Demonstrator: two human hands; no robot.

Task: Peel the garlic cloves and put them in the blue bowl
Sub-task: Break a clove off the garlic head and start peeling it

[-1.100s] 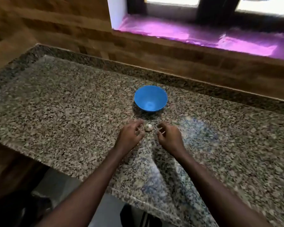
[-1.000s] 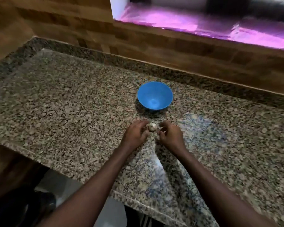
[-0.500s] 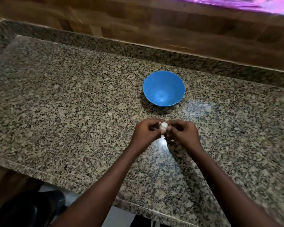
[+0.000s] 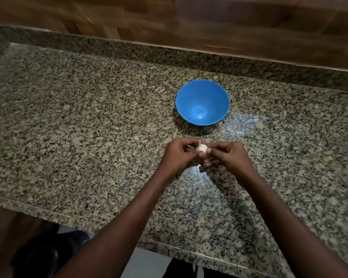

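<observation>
Garlic (image 4: 202,148) pinched between left hand (image 4: 178,156) and right hand (image 4: 228,156) fingertips.

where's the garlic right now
In the head view the small white garlic is pinched between the left hand and right hand, above the speckled granite counter, just nearer than the round blue plastic bowl.
</observation>
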